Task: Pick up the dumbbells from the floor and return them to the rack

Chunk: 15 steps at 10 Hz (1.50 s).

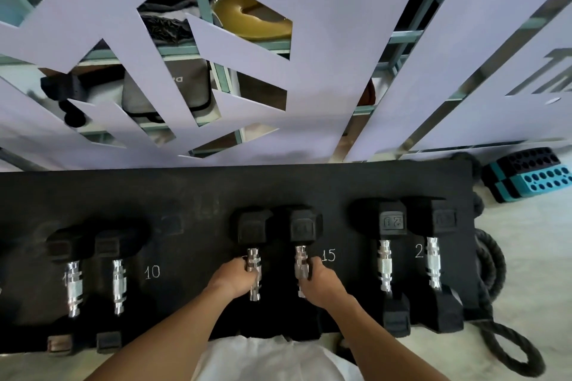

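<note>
Six dumbbells on the black rack [216, 192], in pairs: the 10 pair [93, 272] and 20 pair [408, 263] seated. The 15 pair sits mid-rack, left hand [235, 280] and right hand [318, 283] each wrapped around a handle. Release remains; none visible on the floor.

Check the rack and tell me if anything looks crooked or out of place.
Nothing stands out. Three dumbbell pairs sit parallel on the black rack, by the 10, 15 and 20 marks. The left hand and right hand grip the middle pair's handles. A thick rope lies beside the rack.
</note>
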Each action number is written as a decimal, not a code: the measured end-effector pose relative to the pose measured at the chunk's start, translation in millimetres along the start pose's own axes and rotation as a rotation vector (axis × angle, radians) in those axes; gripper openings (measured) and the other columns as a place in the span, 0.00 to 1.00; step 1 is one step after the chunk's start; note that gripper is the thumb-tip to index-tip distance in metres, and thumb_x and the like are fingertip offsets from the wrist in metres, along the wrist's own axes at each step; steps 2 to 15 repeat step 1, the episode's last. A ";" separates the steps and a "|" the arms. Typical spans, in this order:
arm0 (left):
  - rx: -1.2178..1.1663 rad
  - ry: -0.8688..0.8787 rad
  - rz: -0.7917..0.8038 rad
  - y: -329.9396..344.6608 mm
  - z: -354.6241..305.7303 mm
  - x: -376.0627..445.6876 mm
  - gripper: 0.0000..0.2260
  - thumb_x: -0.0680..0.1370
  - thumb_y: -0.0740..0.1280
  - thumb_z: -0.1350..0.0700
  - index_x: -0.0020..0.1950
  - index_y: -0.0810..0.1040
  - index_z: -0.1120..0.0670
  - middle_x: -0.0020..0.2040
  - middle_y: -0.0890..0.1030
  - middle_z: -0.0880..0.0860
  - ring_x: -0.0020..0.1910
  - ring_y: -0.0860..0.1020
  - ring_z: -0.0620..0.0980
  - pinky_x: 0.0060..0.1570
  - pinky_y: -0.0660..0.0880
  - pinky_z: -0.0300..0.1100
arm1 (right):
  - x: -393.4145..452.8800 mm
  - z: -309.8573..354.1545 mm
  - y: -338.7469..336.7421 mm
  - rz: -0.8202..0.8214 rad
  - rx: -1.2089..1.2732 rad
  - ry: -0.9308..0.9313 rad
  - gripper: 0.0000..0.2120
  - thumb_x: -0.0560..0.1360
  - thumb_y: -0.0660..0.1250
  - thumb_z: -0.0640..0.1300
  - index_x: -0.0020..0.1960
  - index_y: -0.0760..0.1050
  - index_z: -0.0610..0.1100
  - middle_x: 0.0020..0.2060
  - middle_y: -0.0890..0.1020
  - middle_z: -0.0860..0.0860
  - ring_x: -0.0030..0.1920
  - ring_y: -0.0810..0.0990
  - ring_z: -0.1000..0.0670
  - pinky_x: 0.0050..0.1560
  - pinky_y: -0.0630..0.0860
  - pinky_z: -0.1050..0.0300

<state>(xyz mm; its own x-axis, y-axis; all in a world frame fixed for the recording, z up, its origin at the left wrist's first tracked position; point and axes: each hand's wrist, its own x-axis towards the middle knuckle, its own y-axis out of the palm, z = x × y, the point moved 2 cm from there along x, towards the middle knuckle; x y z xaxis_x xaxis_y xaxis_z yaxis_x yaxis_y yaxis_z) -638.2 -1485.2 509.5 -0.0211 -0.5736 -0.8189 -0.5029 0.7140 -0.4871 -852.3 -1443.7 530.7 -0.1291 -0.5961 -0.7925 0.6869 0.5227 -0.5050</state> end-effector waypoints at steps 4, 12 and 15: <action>0.004 0.026 -0.061 5.9 -0.1 -18.9 0.11 0.80 0.62 0.45 0.40 0.72 0.49 0.40 0.78 0.47 0.37 0.75 0.45 0.36 0.69 0.41 | -20.3 -10.7 8.0 -0.009 -0.033 -0.044 0.19 0.77 0.62 0.51 0.66 0.68 0.47 0.57 0.81 0.45 0.56 0.81 0.43 0.55 0.78 0.53; 0.004 0.026 -0.061 5.9 -0.1 -18.9 0.11 0.80 0.62 0.45 0.40 0.72 0.49 0.40 0.78 0.47 0.37 0.75 0.45 0.36 0.69 0.41 | -20.3 -10.7 8.0 -0.009 -0.033 -0.044 0.19 0.77 0.62 0.51 0.66 0.68 0.47 0.57 0.81 0.45 0.56 0.81 0.43 0.55 0.78 0.53; 0.004 0.026 -0.061 5.9 -0.1 -18.9 0.11 0.80 0.62 0.45 0.40 0.72 0.49 0.40 0.78 0.47 0.37 0.75 0.45 0.36 0.69 0.41 | -20.3 -10.7 8.0 -0.009 -0.033 -0.044 0.19 0.77 0.62 0.51 0.66 0.68 0.47 0.57 0.81 0.45 0.56 0.81 0.43 0.55 0.78 0.53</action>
